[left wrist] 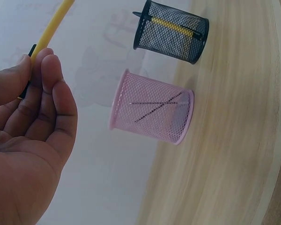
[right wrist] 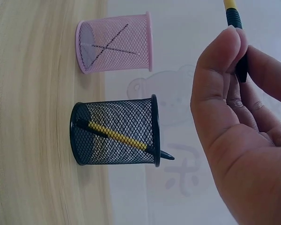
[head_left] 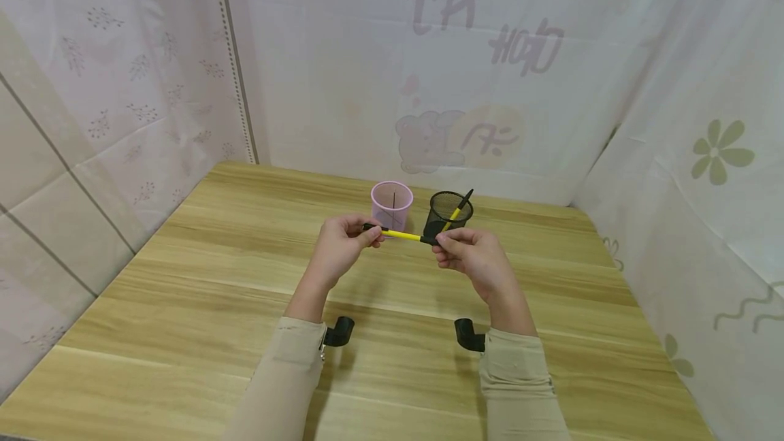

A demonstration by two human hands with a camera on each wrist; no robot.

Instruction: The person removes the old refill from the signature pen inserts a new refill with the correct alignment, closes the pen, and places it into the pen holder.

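In the head view, the left hand (head_left: 344, 245) pinches one end of a yellow-and-black pen (head_left: 403, 235) toward its three o'clock, while the right hand (head_left: 476, 257) pinches the other, the pen lying toward its ten o'clock.

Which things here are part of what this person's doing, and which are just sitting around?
In use:
- yellow-and-black pen
- left hand and right hand, both gripping it

Untouched, though possibly involved:
- black mesh cup, holding another pen
- pink mesh cup
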